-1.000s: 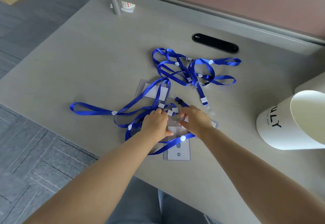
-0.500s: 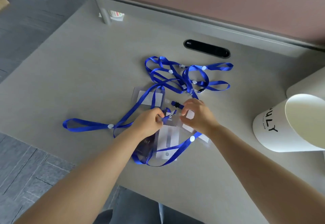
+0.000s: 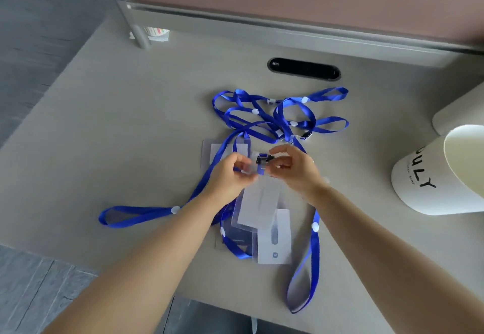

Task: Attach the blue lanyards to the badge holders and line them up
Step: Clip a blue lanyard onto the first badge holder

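My left hand pinches the top edge of a clear badge holder, lifted and tilted over the table. My right hand grips the black clip of a blue lanyard right at that top edge; its strap trails down to the table's front edge. Two more holders lie under the lifted one, one with a dark card, one white. Another holder lies farther back under a second lanyard. A tangle of several blue lanyards lies behind my hands.
A white paper tub with black lettering lies on its side at the right. A black oval cable slot sits in the grey table near the back rail. The table's front edge runs just below the lanyard loops.
Both hands have risen off the table with the holder and clip between them. The lanyard's loop has swung to the front right. The view has shifted downward.
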Tool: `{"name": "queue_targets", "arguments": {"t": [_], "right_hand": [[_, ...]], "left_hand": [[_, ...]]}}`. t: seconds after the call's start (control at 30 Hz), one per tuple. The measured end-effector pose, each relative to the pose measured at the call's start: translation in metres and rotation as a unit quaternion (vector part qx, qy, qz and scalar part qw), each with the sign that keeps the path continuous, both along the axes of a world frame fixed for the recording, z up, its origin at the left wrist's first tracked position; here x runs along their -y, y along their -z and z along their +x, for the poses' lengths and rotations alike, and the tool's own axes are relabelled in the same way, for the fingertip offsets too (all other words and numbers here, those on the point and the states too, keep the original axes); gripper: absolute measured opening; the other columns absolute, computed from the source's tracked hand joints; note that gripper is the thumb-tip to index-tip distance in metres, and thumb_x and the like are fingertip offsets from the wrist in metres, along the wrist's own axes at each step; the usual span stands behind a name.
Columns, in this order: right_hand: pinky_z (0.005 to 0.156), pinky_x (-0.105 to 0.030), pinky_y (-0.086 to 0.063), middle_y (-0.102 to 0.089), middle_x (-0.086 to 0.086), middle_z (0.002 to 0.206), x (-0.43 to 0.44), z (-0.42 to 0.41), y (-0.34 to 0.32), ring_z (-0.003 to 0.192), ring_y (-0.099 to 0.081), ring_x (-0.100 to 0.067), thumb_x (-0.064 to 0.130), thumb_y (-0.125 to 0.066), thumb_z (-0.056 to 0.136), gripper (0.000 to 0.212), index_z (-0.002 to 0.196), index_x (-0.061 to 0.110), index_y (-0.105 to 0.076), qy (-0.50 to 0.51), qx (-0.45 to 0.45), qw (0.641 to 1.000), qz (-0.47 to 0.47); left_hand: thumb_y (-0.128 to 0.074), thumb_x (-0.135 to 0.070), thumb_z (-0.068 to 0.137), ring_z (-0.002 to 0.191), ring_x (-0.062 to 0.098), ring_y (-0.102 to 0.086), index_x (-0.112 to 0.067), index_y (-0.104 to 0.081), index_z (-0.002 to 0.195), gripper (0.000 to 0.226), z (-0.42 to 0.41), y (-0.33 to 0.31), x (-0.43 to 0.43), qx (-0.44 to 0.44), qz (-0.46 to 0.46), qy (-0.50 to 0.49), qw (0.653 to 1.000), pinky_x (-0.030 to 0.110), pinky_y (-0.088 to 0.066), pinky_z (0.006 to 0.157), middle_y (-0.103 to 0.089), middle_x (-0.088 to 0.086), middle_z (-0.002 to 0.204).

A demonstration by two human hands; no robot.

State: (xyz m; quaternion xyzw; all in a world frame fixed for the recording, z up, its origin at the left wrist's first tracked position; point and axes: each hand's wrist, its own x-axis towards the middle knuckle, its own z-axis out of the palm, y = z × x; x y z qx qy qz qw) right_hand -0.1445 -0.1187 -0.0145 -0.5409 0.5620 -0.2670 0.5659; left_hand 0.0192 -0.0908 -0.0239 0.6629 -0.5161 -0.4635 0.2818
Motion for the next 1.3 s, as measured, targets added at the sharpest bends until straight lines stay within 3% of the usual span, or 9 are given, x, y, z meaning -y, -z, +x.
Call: {"name": "queue_targets", "arguments": {"t": [0.1, 0.23, 0.37, 0.5, 0.67, 0.97, 1.03, 1.2, 1.3], "right_hand": [[0.068, -0.018, -0.056, -0.070, 0.000, 0.083, 0.000, 0.001, 0.004, 0.065, -0.064, -0.005, 0.001, -0.065, 0.081, 0.047, 0.117, 0.025, -0.049, 0.003, 0.049, 0.999, 0.022], [0.059, -0.014, -0.048, -0.068, -0.004, 0.079, 0.002, 0.006, 0.010, 0.054, -0.061, 0.000, 0.000, -0.057, 0.086, 0.021, 0.104, 0.009, -0.063, -0.037, 0.041, 0.998, 0.014], [0.077, -0.040, -0.049, -0.068, -0.018, 0.091, 0.005, 0.009, 0.022, 0.075, -0.059, -0.029, 0.011, -0.058, 0.088, 0.021, 0.089, 0.030, -0.068, -0.117, 0.001, 0.992, -0.050], [0.076, -0.017, -0.045, -0.063, -0.001, 0.092, 0.007, 0.009, 0.030, 0.085, -0.061, -0.011, 0.013, -0.061, 0.079, 0.010, 0.082, 0.019, -0.069, -0.144, 0.063, 0.987, -0.025], [0.086, -0.027, -0.050, -0.072, -0.003, 0.091, 0.013, 0.003, 0.044, 0.089, -0.066, -0.015, 0.011, -0.063, 0.082, 0.009, 0.089, 0.011, -0.069, -0.156, 0.051, 0.985, -0.060], [0.054, -0.009, -0.039, -0.059, 0.006, 0.048, -0.011, 0.018, 0.040, 0.050, -0.051, -0.002, 0.005, -0.061, 0.083, 0.018, 0.078, 0.021, -0.069, -0.136, -0.038, 0.972, -0.189], [0.053, -0.006, -0.038, -0.060, 0.007, 0.047, -0.016, 0.017, 0.039, 0.049, -0.052, 0.000, 0.005, -0.061, 0.083, 0.018, 0.076, 0.019, -0.067, -0.112, -0.032, 0.973, -0.199], [0.045, -0.009, -0.034, -0.061, 0.005, 0.048, -0.017, 0.008, 0.050, 0.042, -0.043, -0.002, 0.005, -0.061, 0.084, 0.017, 0.071, 0.015, -0.066, -0.043, 0.001, 0.981, -0.192], [0.047, -0.013, -0.039, -0.066, 0.003, 0.056, -0.014, 0.001, 0.057, 0.043, -0.043, -0.005, 0.010, -0.063, 0.083, 0.017, 0.069, 0.018, -0.068, -0.025, 0.013, 0.981, -0.194]], "left_hand": [[-0.064, -0.007, 0.083, 0.077, 0.008, -0.058, -0.012, -0.058, 0.104, 0.023, 0.003, 0.003, 0.009, -0.044, -0.007, -0.003, 0.999, 0.012, -0.047, 0.069, -0.061, -0.007, 0.083], [-0.054, -0.011, 0.090, 0.059, -0.002, -0.049, -0.014, -0.050, 0.105, 0.016, 0.014, 0.000, 0.023, 0.000, -0.021, 0.065, 0.998, 0.005, -0.038, 0.055, -0.057, -0.007, 0.072], [-0.052, -0.022, 0.092, 0.051, -0.003, -0.046, -0.016, -0.042, 0.089, 0.012, 0.023, -0.011, 0.035, 0.100, -0.071, 0.154, 0.980, 0.009, -0.035, 0.053, -0.052, -0.011, 0.060], [-0.054, -0.022, 0.091, 0.047, 0.002, -0.041, -0.017, -0.041, 0.083, 0.016, 0.026, -0.006, 0.037, 0.148, -0.153, 0.191, 0.958, 0.013, -0.031, 0.048, -0.042, -0.007, 0.051], [-0.045, -0.034, 0.090, 0.056, 0.017, -0.037, -0.012, -0.044, 0.087, 0.022, 0.031, 0.022, 0.036, 0.298, -0.297, 0.174, 0.891, 0.028, -0.026, 0.057, -0.043, -0.009, 0.062], [-0.042, -0.039, 0.081, 0.053, 0.029, -0.048, -0.007, -0.057, 0.081, 0.035, 0.048, 0.036, 0.024, 0.319, -0.482, 0.184, 0.795, 0.028, -0.033, 0.053, -0.060, 0.007, 0.080], [-0.047, -0.036, 0.081, 0.052, 0.031, -0.053, -0.007, -0.058, 0.076, 0.031, 0.046, 0.036, 0.020, 0.320, -0.511, 0.182, 0.777, 0.027, -0.035, 0.055, -0.062, 0.010, 0.079], [-0.049, -0.046, 0.081, 0.084, 0.020, -0.055, -0.015, -0.063, 0.076, 0.035, 0.038, 0.039, 0.012, 0.368, -0.567, 0.144, 0.723, 0.030, -0.028, 0.071, -0.066, 0.003, 0.091], [-0.056, -0.045, 0.077, 0.078, 0.018, -0.058, -0.020, -0.068, 0.083, 0.028, 0.033, 0.041, 0.009, 0.372, -0.596, 0.163, 0.693, 0.028, -0.029, 0.072, -0.066, -0.001, 0.084]]}}
